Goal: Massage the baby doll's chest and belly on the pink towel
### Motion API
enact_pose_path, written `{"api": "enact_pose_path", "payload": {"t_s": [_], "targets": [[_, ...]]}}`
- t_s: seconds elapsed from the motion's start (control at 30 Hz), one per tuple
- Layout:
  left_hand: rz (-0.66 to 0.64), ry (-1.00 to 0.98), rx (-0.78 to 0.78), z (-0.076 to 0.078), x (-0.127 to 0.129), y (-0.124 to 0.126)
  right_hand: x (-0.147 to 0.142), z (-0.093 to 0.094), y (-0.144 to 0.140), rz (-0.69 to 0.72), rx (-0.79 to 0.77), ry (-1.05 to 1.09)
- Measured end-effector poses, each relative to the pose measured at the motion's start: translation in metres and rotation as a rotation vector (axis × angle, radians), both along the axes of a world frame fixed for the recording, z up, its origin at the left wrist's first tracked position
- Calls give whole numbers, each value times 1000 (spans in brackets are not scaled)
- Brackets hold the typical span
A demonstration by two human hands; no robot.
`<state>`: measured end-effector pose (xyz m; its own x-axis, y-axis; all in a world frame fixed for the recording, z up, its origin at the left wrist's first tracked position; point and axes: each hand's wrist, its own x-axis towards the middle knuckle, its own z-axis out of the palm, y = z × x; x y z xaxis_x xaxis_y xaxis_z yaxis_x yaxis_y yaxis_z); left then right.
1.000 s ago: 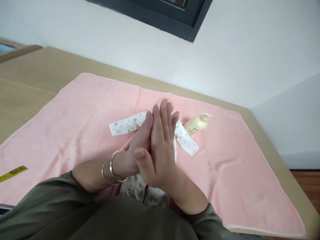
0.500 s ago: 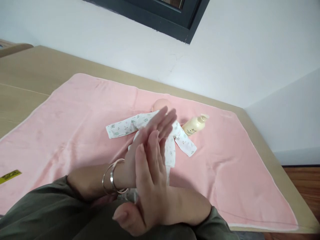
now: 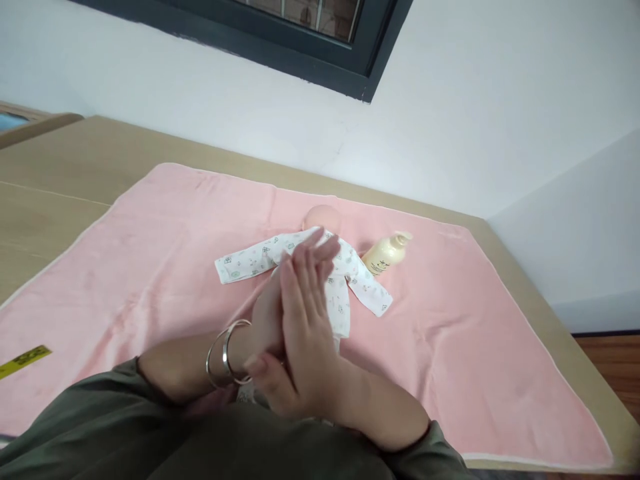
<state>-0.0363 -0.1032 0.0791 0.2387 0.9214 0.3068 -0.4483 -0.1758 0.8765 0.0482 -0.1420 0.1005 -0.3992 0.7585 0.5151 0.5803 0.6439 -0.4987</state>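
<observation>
My two hands are pressed flat together, palm to palm, above a pink towel (image 3: 150,267). My right hand (image 3: 305,333) lies in front and covers most of my left hand (image 3: 267,313), which wears two silver bangles at the wrist. Neither hand holds anything. Just beyond the fingertips lies a baby doll (image 3: 323,219) on its back in a white printed garment (image 3: 250,259), sleeves spread to both sides. A cream pump bottle (image 3: 386,253) lies on its side right of the doll.
The towel covers a tan wooden table (image 3: 60,167) that stands against a white wall under a dark window frame (image 3: 300,47). A yellow ruler (image 3: 23,360) lies at the towel's left edge. Wooden floor (image 3: 610,363) shows at the right.
My palms have slid against each other: the right hand dropped low, then came back up over the left. The view has tilted slightly, so more of the doll shows.
</observation>
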Motion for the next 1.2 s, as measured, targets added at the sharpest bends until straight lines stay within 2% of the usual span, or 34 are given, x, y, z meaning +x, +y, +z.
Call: {"api": "enact_pose_path", "payload": {"t_s": [0.03,0.1,0.17,0.23,0.33,0.47,0.63,0.77,0.8,0.83,0.9,0.97,1.0,1.1,1.2], "targets": [[-8,-37,2,1,-2,10,-6,-4,1,34,-9,17],[58,-77,33,-5,-5,33,-11,-12,6,72,-60,49],[187,25,82,-22,-5,57,-9,-22,16,55,-142,81],[331,211,90,-44,-3,74,-1,-35,30,-22,-218,102],[397,380,153,-74,3,85,19,-53,56,-188,-264,43],[377,471,211,-94,10,81,52,-71,90,-289,-260,-138],[329,552,223,-99,9,76,86,-85,107,-258,-235,-223],[351,537,209,-101,9,75,77,-91,90,-499,-259,-250],[366,527,209,-102,9,75,71,-91,85,-515,-242,-278],[381,517,212,-102,9,74,66,-91,80,-481,-212,-318],[400,507,228,-104,10,73,62,-88,79,-315,-143,-398],[408,507,240,-104,9,73,67,-83,88,-167,-130,-424],[406,510,243,-105,8,73,71,-82,96,-147,-154,-410],[388,515,251,-105,7,73,83,-80,114,-312,-256,-321],[387,514,249,-107,8,73,75,-82,107,-534,-296,-317]]}}
